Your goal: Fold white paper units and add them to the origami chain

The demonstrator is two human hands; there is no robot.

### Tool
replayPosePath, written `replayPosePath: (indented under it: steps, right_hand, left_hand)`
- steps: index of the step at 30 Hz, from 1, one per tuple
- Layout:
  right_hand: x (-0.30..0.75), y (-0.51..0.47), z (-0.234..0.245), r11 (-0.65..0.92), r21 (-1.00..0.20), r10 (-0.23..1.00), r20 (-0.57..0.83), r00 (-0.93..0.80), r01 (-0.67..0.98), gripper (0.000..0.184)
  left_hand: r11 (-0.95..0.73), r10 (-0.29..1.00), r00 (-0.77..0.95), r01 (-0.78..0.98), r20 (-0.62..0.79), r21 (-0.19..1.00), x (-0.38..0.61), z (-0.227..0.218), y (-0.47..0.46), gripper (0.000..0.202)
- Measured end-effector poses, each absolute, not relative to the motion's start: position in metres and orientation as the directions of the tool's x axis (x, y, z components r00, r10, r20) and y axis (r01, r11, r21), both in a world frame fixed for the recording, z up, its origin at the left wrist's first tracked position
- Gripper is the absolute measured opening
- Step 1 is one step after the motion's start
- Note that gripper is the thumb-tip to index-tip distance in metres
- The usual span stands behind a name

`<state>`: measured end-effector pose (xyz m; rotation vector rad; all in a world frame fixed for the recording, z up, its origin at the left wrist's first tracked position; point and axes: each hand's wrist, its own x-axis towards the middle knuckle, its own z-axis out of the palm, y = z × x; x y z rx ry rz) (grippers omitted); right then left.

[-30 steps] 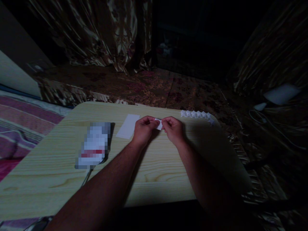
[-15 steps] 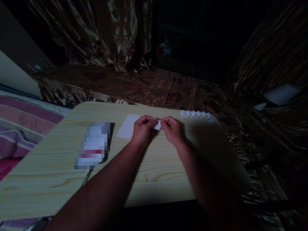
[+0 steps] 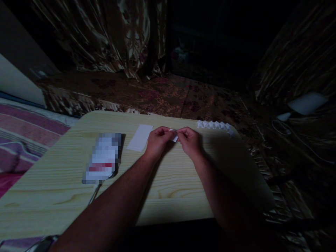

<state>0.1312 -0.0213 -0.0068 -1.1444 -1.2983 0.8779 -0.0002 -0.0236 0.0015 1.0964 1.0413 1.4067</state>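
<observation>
Between my two hands is a small folded piece of white paper (image 3: 174,137), held just above the table. My left hand (image 3: 159,141) pinches its left part between thumb and fingers. The fingers of my right hand (image 3: 190,140) are closed on its right edge, with the fingertips close to those of the left. Much of the paper is hidden behind the fingers, so its folds cannot be made out. Left of my left hand lies a stack of white paper strips (image 3: 139,137). Several small white folded paper stars (image 3: 211,124) sit in a row at the far right edge.
A blurred-out device (image 3: 103,157) with a cable lies on the wooden table (image 3: 181,199) at the left. Beyond the table are a patterned cloth ledge (image 3: 157,92) and curtains (image 3: 133,38). A striped bed cover (image 3: 21,136) is at the left, a white lamp-like object (image 3: 307,104) at the right.
Both hands have shifted slightly to the right with the paper, and less of it shows between the fingers. The strips and stars have stayed in place.
</observation>
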Motion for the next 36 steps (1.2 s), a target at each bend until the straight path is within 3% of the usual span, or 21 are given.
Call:
replayPosePath:
  steps: [5,19,24,28,36]
  right_hand:
    - [0.131,-0.021,-0.007,0.235,-0.965,0.958,0.250,0.142,0.118,0.016]
    - [0.131,-0.021,-0.009,0.225,-0.952,0.968,0.243,0.064,0.208,0.012]
    - [0.130,-0.024,-0.007,0.253,-0.940,0.961,0.271,0.052,0.230,0.014]
    - [0.130,-0.025,-0.005,0.249,-0.940,0.962,0.268,0.055,0.232,0.013]
    - [0.136,-0.021,-0.004,0.216,-0.966,0.969,0.230,0.088,0.145,0.019]
  left_hand:
    - [-0.089,0.996,-0.011,-0.092,0.088,0.992,0.000,-0.004,-0.025,0.026]
    - [-0.055,0.996,-0.069,-0.101,0.048,0.993,-0.001,-0.010,-0.021,0.029]
    - [-0.050,0.995,-0.096,-0.195,0.032,0.980,-0.001,-0.009,-0.021,0.027]
    - [-0.051,0.998,-0.052,-0.230,0.040,0.972,-0.003,-0.010,-0.020,0.026]
    - [-0.006,0.996,0.092,-0.111,0.016,0.994,-0.003,-0.008,-0.023,0.030]
